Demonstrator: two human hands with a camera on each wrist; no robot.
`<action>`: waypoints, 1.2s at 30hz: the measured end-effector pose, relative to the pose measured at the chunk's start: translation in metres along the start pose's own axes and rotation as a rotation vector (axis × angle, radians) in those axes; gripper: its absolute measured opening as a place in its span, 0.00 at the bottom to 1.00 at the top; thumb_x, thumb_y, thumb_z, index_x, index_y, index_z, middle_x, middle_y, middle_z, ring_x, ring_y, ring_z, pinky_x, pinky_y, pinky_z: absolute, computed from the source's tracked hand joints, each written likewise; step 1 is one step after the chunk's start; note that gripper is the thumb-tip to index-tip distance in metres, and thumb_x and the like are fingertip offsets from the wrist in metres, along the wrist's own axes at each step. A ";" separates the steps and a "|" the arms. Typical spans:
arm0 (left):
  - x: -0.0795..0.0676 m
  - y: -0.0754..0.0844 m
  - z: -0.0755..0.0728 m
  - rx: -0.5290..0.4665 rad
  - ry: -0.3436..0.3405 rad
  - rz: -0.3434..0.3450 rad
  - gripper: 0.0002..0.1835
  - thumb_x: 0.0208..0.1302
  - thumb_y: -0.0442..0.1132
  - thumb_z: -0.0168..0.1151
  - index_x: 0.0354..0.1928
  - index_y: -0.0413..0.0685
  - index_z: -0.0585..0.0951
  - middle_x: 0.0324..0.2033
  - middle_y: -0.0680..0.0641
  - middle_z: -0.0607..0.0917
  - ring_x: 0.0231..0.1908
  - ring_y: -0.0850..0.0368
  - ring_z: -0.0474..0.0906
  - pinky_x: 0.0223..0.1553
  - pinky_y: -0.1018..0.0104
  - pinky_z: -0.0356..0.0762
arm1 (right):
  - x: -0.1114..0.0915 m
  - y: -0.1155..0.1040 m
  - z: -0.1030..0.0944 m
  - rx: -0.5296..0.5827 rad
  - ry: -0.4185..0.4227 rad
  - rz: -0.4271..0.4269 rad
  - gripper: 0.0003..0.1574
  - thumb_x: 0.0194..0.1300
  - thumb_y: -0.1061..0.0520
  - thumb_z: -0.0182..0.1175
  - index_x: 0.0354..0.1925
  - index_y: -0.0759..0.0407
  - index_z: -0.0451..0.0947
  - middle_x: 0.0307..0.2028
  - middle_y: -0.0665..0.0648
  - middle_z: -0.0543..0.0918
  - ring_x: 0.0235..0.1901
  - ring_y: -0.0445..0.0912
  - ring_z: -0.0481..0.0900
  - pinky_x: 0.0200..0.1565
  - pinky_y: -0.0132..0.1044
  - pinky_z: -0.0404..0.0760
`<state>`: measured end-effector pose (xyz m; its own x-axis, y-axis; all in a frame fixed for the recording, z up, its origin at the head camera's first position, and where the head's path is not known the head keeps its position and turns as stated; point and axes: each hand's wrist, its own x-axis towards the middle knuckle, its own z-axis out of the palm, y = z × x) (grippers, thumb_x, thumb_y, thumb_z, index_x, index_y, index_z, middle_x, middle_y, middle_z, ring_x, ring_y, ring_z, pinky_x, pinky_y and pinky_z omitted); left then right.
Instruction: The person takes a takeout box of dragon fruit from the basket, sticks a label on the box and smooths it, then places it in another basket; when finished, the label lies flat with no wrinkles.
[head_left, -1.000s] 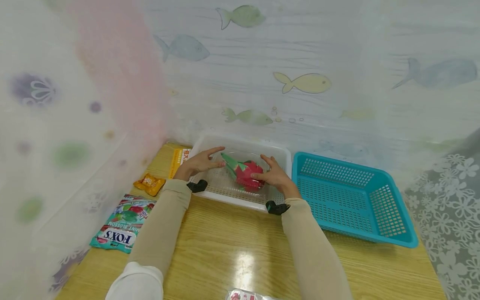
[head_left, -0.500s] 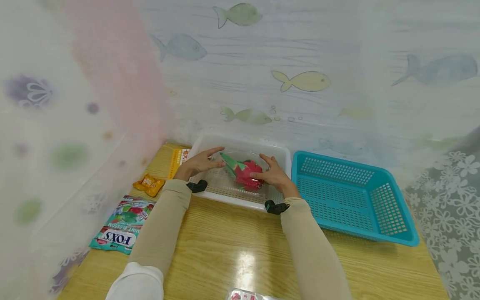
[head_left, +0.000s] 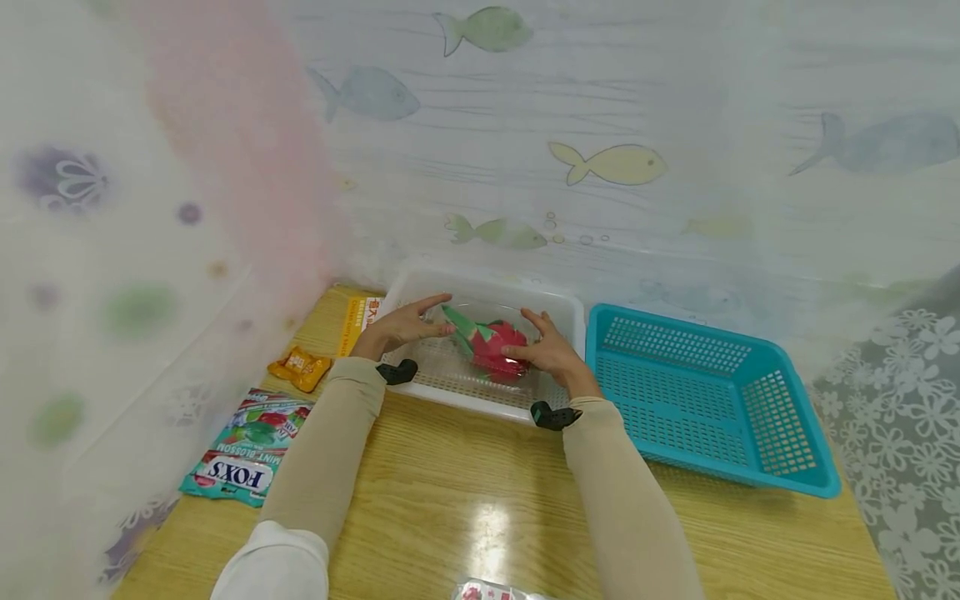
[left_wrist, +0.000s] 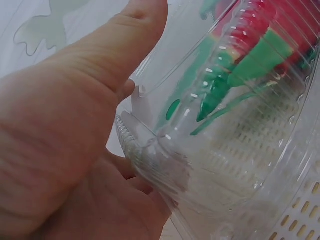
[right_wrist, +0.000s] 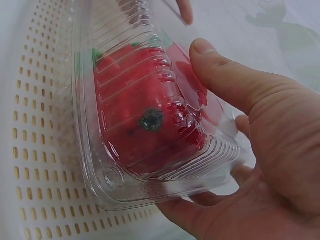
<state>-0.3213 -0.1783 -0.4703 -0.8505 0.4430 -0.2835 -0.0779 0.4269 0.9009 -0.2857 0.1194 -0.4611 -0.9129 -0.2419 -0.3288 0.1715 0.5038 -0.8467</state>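
A clear plastic clamshell box (left_wrist: pixel 225 195) with a pink-red dragon fruit (head_left: pixel 497 348) in it is over the white perforated basket (head_left: pixel 468 404). Green leaf tips of the fruit point left inside the box. My left hand (head_left: pixel 405 323) grips the box's left end, thumb above and fingers beneath, as the left wrist view shows. At the right end, my right hand (head_left: pixel 558 352) holds the box the same way, thumb along the lid and fingers curled under the rim. In the right wrist view the fruit's round dark end faces the camera.
To the right stands a turquoise perforated basket (head_left: pixel 667 400). On the left lie a yellow box (head_left: pixel 351 325), a small orange packet (head_left: pixel 300 368) and a green FOX'S candy bag (head_left: pixel 243 450). A clear package (head_left: pixel 487 590) shows at the table's front. A fish-patterned curtain (head_left: pixel 495 125) hangs behind.
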 end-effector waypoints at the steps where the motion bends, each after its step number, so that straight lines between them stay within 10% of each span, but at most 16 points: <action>1: 0.000 0.000 0.000 -0.006 0.001 -0.003 0.46 0.69 0.50 0.67 0.82 0.64 0.52 0.82 0.42 0.43 0.81 0.35 0.39 0.76 0.35 0.52 | 0.000 0.000 0.000 -0.001 0.002 -0.003 0.56 0.67 0.48 0.69 0.82 0.39 0.47 0.83 0.53 0.30 0.80 0.65 0.48 0.73 0.63 0.62; 36: 0.004 -0.004 0.001 0.055 0.024 0.004 0.52 0.63 0.43 0.74 0.82 0.63 0.51 0.82 0.45 0.30 0.80 0.33 0.45 0.73 0.39 0.62 | 0.001 0.001 0.003 -0.017 0.024 -0.028 0.55 0.67 0.49 0.69 0.82 0.41 0.49 0.83 0.56 0.34 0.78 0.67 0.53 0.73 0.63 0.62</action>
<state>-0.3241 -0.1773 -0.4756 -0.8628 0.4264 -0.2715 -0.0462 0.4683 0.8823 -0.2855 0.1172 -0.4640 -0.9260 -0.2358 -0.2949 0.1399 0.5112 -0.8480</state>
